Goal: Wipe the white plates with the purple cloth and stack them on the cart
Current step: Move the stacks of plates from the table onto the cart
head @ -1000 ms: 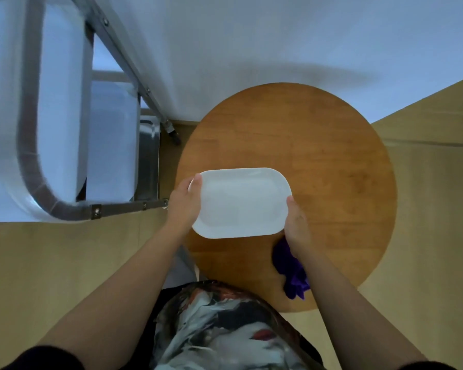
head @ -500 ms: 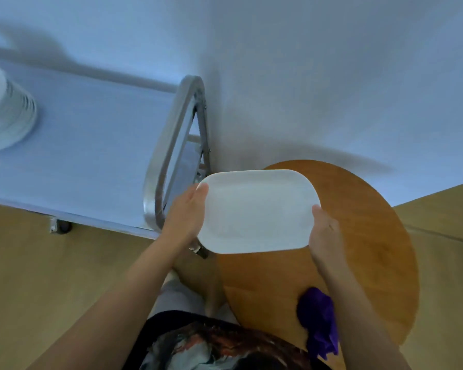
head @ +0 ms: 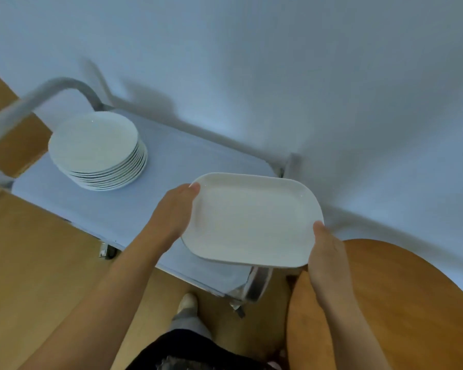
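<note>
From the head camera, a person holds a white rectangular plate (head: pixel 253 222) with rounded corners in the air by its two short ends. The left hand (head: pixel 175 209) grips the left end, its thumb lying along the rim and its fingers hidden beneath. The right hand (head: pixel 326 252) grips the lower right corner, thumb on the rim. The plate hangs over the right end of the cart (head: pixel 134 209), above its pale top. Well to the left on the same top stands a stack of round white plates (head: pixel 98 150), beside the cart's bent metal handle (head: pixel 38 94). A round wooden table (head: pixel 401 303) sits at lower right, just beside the cart, under the right forearm. The wooden floor (head: pixel 38 263) shows below, with one shoe (head: pixel 187 303).
</note>
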Demonstrator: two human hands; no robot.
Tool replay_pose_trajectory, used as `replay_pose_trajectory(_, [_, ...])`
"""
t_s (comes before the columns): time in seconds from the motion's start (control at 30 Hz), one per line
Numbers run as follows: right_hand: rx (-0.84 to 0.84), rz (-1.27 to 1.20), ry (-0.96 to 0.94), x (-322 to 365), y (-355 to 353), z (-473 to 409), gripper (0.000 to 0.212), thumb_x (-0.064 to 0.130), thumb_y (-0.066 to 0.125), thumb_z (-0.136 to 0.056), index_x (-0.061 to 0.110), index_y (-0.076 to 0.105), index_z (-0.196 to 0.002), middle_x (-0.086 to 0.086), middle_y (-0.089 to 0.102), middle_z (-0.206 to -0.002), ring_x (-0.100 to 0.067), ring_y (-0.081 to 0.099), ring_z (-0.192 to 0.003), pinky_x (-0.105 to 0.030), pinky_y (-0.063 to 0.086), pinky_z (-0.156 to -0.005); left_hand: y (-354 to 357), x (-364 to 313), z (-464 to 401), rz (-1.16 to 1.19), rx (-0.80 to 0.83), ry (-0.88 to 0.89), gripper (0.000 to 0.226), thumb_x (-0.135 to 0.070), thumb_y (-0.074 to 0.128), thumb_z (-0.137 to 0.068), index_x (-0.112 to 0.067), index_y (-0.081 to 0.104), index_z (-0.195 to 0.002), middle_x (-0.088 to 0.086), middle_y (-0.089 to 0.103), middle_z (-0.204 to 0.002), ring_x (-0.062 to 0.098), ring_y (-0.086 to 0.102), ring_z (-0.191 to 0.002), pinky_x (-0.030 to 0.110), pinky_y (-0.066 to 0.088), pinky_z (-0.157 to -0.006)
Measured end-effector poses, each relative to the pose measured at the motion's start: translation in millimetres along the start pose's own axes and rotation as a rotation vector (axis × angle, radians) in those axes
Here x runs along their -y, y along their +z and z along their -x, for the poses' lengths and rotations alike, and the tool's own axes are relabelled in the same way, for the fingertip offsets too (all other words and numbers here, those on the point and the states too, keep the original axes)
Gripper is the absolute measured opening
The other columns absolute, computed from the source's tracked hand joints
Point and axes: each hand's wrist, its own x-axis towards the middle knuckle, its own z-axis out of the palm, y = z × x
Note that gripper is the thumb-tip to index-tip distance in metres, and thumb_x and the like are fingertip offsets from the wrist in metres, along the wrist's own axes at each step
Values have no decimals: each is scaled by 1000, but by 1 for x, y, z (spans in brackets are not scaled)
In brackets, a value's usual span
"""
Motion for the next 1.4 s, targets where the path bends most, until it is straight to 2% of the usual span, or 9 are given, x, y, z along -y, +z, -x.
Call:
replay_pose_trajectory(0.37, [20,-113,280,-2,156,-55,31,36,28,-103,32,52,-84,15,55,-89,-6,53,-84,-35,46,-81,-65,40,-149,-110,91,-87,39,-33,33,-101,-12,56,-124,12,55,-128,29,50,-117,42,37,-102])
replay_pose_trajectory(0.5, [-19,-62,334,-15,186,-75,26,35,28,-103,23,51,-102,5,54,-94,-16,52,-90,-43,46,-95,-60,65,-182,-151,130,-111,40,-32,32,-102,-12,56,-126,13,56,-129,29,50,-115,43,38,-103])
replay_pose_trajectory(0.7, [-28,-42,398,-27,206,-89,28,32,27,-103,19,51,-109,-2,56,-105,-21,53,-97,-47,45,-98,-52,86,-209,-219,146,-135,39,-28,33,-102,-9,58,-125,14,57,-128,29,51,-116,37,37,-98])
replay_pose_trajectory(0.9, [-43,-9,391,-33,213,-95,32,33,29,-103,23,54,-85,9,55,-84,-11,54,-81,-44,49,-91,-47,98,-220,-279,126,-115,39,-27,32,-102,-10,57,-126,15,57,-128,29,51,-114,32,34,-87])
replay_pose_trajectory(1.03, [16,6,441,-29,209,-95,34,35,28,-103,15,53,-116,-3,55,-106,-23,53,-101,-45,44,-99,-44,93,-217,-336,113,-104,39,-27,30,-101,-9,55,-125,16,58,-126,31,52,-111,33,35,-85])
replay_pose_trajectory(1.13, [103,144,439,-18,196,-93,44,35,36,-100,6,42,-134,-5,50,-119,-21,49,-108,-35,43,-92,-39,79,-205,-546,65,133,38,-24,39,-99,-8,49,-132,16,53,-133,32,47,-121,37,35,-96])
replay_pose_trajectory(1.23, [68,215,335,-4,174,-81,61,36,45,-97,15,21,-149,-2,38,-144,-19,40,-127,-33,35,-100,-25,54,-184,-587,105,382,44,-23,46,-96,-12,43,-139,8,52,-137,27,42,-128,34,31,-103])
replay_pose_trajectory(1.33, [-83,211,179,7,134,-57,45,32,49,-96,20,42,-139,5,52,-126,-5,50,-100,-15,38,-80,7,26,-151,-572,261,528,37,-25,46,-96,-18,51,-133,-1,61,-126,21,51,-119,26,33,-93])
replay_pose_trajectory(1.4, [-186,139,119,8,102,-38,31,26,51,-95,20,54,-125,6,61,-109,-6,56,-88,-19,45,-76,34,8,-122,-571,371,655,34,-26,46,-97,-18,56,-128,-3,62,-124,18,52,-117,21,32,-90])
